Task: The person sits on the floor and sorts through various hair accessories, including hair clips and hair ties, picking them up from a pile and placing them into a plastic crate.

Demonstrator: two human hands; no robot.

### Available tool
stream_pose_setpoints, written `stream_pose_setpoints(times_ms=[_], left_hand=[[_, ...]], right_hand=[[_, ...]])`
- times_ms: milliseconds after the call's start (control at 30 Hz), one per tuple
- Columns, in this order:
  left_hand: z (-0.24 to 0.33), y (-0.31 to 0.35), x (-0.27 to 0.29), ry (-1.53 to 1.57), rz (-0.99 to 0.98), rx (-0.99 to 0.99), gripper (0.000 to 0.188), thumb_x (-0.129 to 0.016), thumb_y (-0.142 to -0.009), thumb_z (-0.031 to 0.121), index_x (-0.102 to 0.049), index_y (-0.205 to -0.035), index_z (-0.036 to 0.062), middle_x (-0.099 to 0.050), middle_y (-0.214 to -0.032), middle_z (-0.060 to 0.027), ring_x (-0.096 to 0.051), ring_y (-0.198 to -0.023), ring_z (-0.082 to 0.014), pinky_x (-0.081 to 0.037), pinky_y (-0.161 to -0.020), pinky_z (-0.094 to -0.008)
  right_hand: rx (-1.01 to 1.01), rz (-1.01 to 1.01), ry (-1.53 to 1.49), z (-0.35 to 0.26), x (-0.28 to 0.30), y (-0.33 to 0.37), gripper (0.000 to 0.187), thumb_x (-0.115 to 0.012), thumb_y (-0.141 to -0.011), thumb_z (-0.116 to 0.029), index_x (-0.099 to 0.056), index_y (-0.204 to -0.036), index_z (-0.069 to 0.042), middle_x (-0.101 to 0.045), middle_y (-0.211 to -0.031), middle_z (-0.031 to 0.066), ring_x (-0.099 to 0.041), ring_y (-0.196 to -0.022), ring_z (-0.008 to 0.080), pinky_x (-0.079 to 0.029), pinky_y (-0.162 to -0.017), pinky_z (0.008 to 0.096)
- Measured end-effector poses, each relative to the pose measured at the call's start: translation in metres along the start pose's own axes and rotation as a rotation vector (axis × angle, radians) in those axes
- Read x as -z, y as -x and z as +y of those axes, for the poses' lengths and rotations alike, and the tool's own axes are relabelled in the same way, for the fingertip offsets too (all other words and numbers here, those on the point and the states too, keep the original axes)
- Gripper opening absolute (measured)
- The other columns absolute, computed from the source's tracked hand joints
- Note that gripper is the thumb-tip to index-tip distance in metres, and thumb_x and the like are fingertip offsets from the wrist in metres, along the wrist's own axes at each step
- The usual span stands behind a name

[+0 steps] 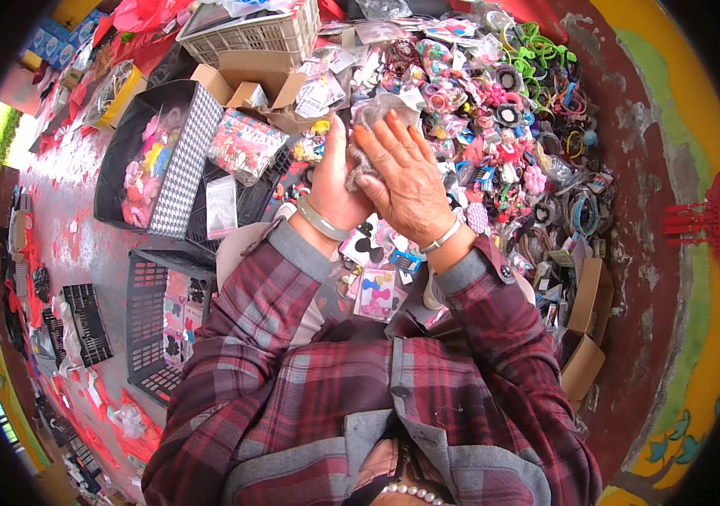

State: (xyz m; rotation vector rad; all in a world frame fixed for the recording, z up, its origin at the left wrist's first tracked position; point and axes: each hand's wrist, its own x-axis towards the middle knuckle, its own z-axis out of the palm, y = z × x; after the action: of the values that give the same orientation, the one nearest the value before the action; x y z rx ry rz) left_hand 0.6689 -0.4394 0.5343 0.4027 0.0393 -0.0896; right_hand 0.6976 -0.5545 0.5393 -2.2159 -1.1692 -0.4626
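Looks like you're pressing that gray bundle [377,107]; right hand [405,179] fingers straight, left hand [331,187] can't tell. Letting go probably means lifting the right.

From where I stand, I can't read any words or numbers. The white label [316,98] near the top middle has tiny dark marks, too small to make out. The pink card [376,294] with bows, in the middle, has blurry print up top. The blue tag [405,261] just above it and to its right has fuzzy pale marks. The blue boxes [52,44] at the upper left look blurry too.
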Motion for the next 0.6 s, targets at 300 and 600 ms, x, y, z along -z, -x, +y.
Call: stream_pose_setpoints(times_ms=[300, 600], left_hand=[[0.022, -0.012, 0.020, -0.050, 0.055, 0.025, 0.037, -0.041, -0.092, 0.033, -0.051, -0.112, 0.0034, -0.059, -0.106, -0.0101, -0.058, -0.094, -0.0219, -0.047, -0.084, -0.0345], [0.024, -0.020, 0.023, -0.124, 0.131, -0.082, 0.031, -0.042, -0.093, 0.024, -0.050, -0.111, -0.0011, -0.057, -0.108, -0.0116, -0.058, -0.094, -0.0223, -0.046, -0.084, -0.0343]], right_hand=[[0.179, 0.020, -0.044, 0.004, -0.005, 0.000, 0.045, -0.063, -0.074, -0.027, -0.054, -0.115, -0.010, -0.054, -0.116, 0.0087, -0.046, -0.117, 0.0245, -0.034, -0.095, 0.0392], [-0.444, -0.177, -0.638, 0.016, 0.013, 0.011, 0.020, -0.054, -0.085, -0.022, -0.062, -0.091, -0.005, -0.064, -0.091, 0.0100, -0.062, -0.084, 0.0240, -0.046, -0.073, 0.0330]])
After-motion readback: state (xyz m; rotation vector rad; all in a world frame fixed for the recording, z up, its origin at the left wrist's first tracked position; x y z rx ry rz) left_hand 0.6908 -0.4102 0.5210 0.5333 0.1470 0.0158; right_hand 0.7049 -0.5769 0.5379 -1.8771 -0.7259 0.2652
